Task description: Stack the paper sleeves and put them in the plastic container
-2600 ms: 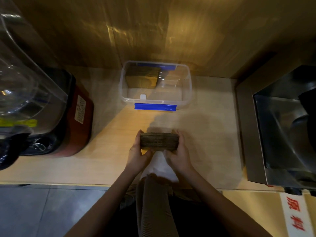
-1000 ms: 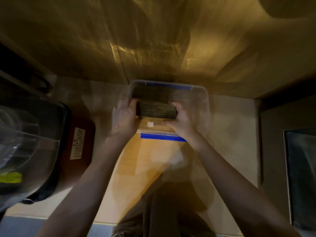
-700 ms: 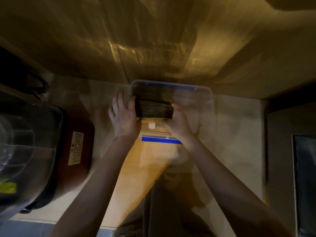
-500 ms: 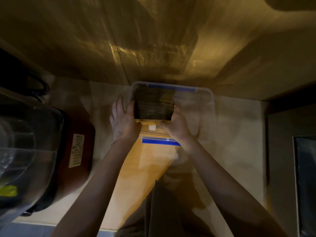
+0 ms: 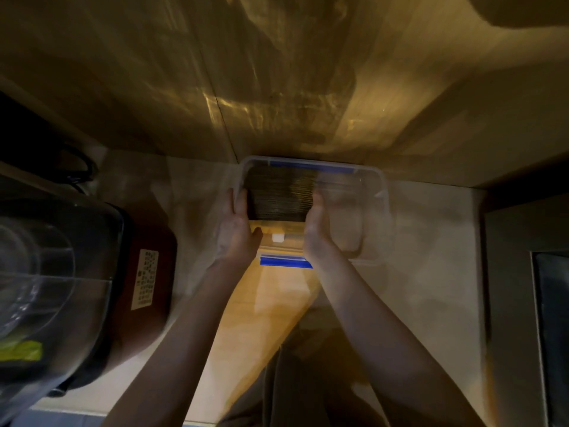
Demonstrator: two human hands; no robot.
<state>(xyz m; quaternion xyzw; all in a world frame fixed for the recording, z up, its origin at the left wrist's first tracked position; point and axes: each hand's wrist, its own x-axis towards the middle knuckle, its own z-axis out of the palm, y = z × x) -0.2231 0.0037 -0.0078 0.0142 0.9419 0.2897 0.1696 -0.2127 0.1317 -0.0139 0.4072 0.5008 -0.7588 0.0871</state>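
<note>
A clear plastic container (image 5: 380, 192) with blue clips stands on the wooden counter against the back wall. Inside its left half sits a dark stack of paper sleeves (image 5: 280, 195), on edge. My left hand (image 5: 238, 226) presses flat against the stack's left end. On the stack's right end my right hand (image 5: 317, 223) pushes inward, reaching over the container's near rim. Both hands squeeze the stack between them.
A red and black appliance with a large clear jug (image 5: 55, 272) fills the left side. A metal sink or bin (image 5: 551, 318) lies at the right edge. The wooden counter (image 5: 277, 303) runs from the container back to me.
Both hands carried the stack from the counter near me forward into the container's left half, then pushed it deeper toward the back wall. My head leaned forward too.
</note>
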